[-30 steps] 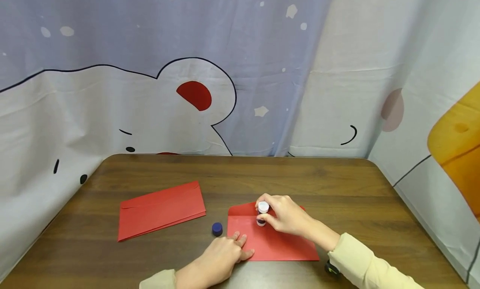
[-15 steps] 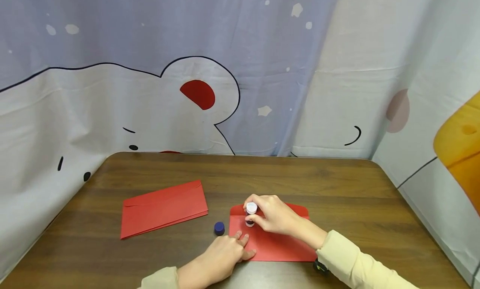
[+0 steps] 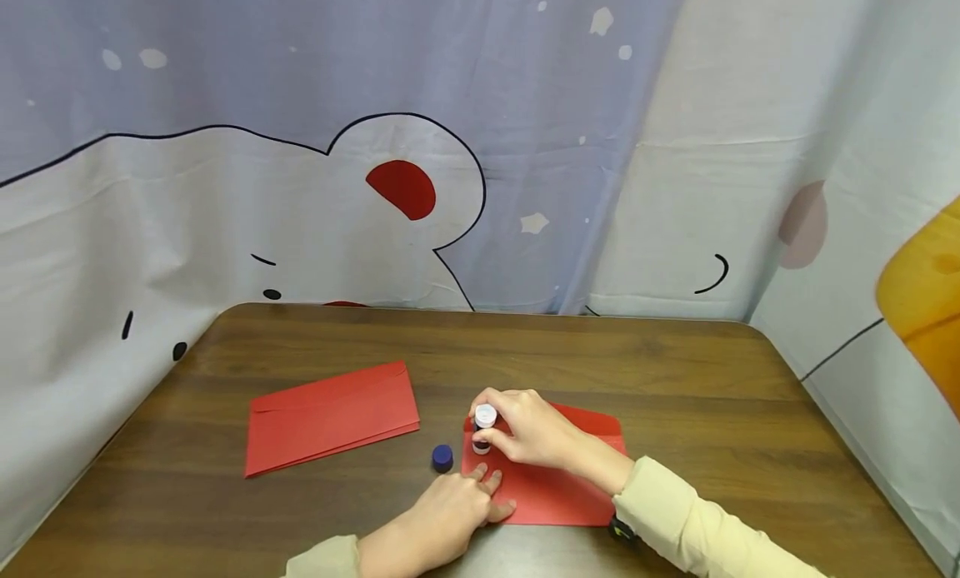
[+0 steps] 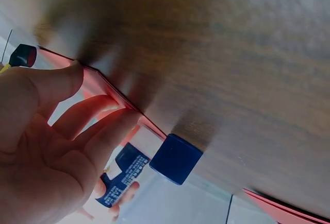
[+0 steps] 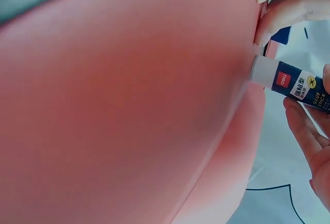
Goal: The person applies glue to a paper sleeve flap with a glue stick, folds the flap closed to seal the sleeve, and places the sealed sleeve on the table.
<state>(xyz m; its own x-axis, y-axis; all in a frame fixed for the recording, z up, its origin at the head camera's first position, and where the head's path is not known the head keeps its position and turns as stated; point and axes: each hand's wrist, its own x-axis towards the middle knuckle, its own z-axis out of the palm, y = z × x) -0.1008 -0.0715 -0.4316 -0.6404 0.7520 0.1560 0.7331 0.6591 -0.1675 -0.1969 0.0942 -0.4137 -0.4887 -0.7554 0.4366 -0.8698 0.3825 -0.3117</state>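
My right hand grips a glue stick with a white base and a dark blue label, held upright, tip down. In the right wrist view the glue stick meets the red envelope near its flap fold. The envelope lies with its flap unfolded towards the far side. My left hand rests on the envelope's near left part, fingers spread and extended. Just left of the envelope stands the glue stick's dark blue cap, also seen near my left fingers in the left wrist view.
More red envelopes lie stacked on the left of the wooden table. A dark wrist device shows under my right sleeve. Behind the table's far edge hangs a patterned curtain.
My right hand has slid the glue stick leftwards along the flap fold, towards the envelope's left end. The left hand has stayed on the envelope. The head view has shifted slightly.
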